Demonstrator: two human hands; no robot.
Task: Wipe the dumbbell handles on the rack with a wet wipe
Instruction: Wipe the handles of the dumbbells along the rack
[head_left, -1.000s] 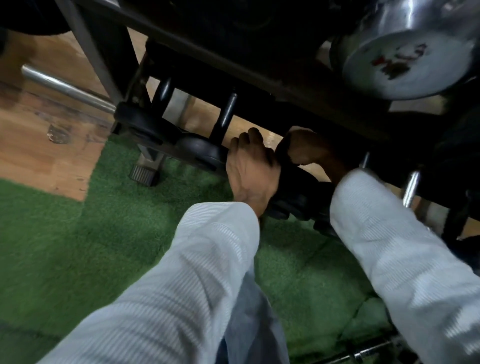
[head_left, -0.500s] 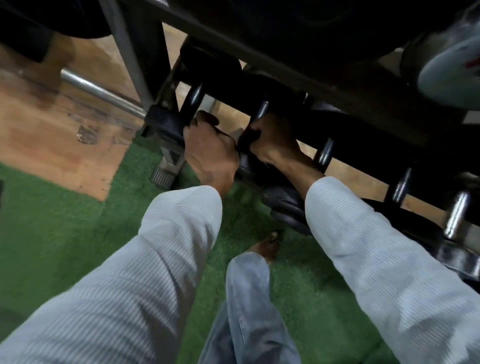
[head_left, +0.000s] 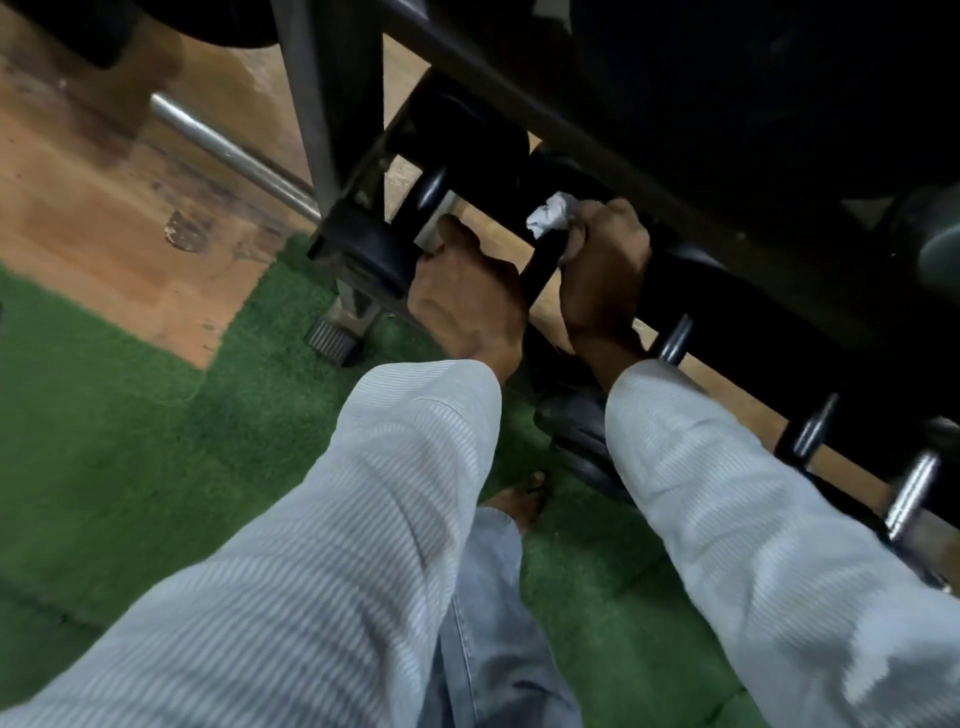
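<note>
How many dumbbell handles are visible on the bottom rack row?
5: far-left handle, one under the right hand, and three toward the right. Others may be hidden.

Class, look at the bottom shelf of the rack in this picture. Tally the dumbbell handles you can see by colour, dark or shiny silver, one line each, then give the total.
Dark handles: 4 (far left, the one under the wet wipe, two to its right)
Shiny silver handles: 1
Total: 5

Left hand (head_left: 467, 296) grip hidden; upper rack (head_left: 727, 104) in darkness.
</note>
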